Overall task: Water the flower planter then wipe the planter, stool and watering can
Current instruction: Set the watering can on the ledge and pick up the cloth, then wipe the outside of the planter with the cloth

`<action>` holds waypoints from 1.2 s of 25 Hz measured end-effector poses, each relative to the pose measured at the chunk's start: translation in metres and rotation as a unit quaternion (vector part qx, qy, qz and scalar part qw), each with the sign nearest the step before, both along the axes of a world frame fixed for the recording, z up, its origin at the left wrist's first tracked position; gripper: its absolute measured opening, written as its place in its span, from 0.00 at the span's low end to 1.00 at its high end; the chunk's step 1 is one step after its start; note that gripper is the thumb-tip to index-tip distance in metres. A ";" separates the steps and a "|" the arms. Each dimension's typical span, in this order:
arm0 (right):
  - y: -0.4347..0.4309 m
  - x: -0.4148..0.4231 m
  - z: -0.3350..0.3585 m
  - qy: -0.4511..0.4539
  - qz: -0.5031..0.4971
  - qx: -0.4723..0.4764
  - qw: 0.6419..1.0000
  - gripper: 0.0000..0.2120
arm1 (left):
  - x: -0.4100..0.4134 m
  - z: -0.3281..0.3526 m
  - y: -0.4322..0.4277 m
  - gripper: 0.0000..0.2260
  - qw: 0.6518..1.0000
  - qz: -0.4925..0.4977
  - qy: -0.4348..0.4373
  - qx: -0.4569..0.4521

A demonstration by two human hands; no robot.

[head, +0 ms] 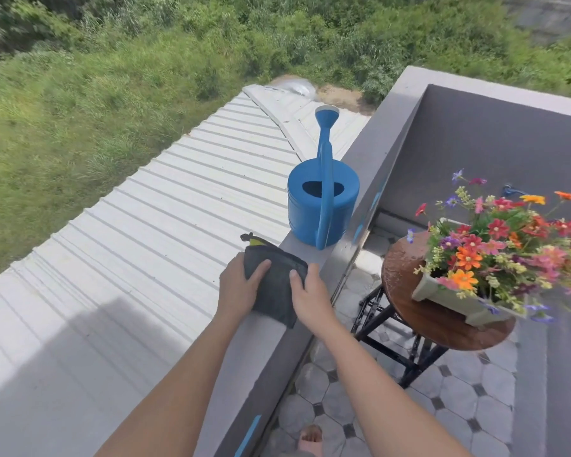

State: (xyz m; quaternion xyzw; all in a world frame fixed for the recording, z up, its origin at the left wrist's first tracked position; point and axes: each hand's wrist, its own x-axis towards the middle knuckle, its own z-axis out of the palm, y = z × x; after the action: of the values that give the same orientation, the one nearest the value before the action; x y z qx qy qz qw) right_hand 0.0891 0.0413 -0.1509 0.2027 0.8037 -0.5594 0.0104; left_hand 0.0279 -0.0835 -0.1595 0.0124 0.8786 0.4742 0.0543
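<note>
A blue watering can (314,206) stands upright on top of the grey parapet wall (370,150), spout pointing away. Just in front of it a folded dark grey cloth (276,285) lies on the wall top. My left hand (239,285) grips its left edge and my right hand (310,295) grips its right edge. To the right, a round wooden stool (406,311) with a wet top carries a pale green planter (442,291) full of colourful flowers (501,239).
A white corrugated metal roof (145,258) slopes below the wall on the left, with grass beyond. The balcony floor (459,390) is tiled. A foot in a sandal (310,438) stands by the wall. Grey walls enclose the balcony corner behind the stool.
</note>
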 end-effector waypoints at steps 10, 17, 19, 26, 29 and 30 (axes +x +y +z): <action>0.075 0.062 0.007 0.092 -0.157 -0.071 0.981 0.11 | 0.059 0.034 0.082 0.11 0.901 -0.130 -0.297 0.288; 0.131 0.138 -0.039 0.013 -0.245 -0.153 0.957 0.10 | 0.113 -0.011 0.157 0.07 0.922 -0.064 -0.248 0.291; 0.150 0.150 -0.061 -0.005 -0.305 -0.148 0.941 0.11 | 0.109 -0.035 0.169 0.09 0.932 -0.015 -0.234 0.278; 0.228 0.135 -0.110 0.052 -0.457 -0.096 0.882 0.22 | 0.078 -0.091 0.231 0.13 0.953 0.044 -0.167 0.248; 0.248 0.126 -0.123 0.095 -0.368 -0.050 0.924 0.31 | 0.075 -0.104 0.254 0.13 0.936 0.028 -0.181 0.300; 0.250 0.125 -0.127 0.081 -0.336 -0.009 0.938 0.35 | 0.074 -0.108 0.259 0.13 0.929 0.022 -0.189 0.317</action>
State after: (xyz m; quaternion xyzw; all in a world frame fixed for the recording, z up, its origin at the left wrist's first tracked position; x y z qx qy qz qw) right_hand 0.2137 0.2916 -0.2777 0.4148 0.6817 -0.5521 -0.2415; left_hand 0.1022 0.1756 -0.2678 -0.0804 0.6561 0.7226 0.2022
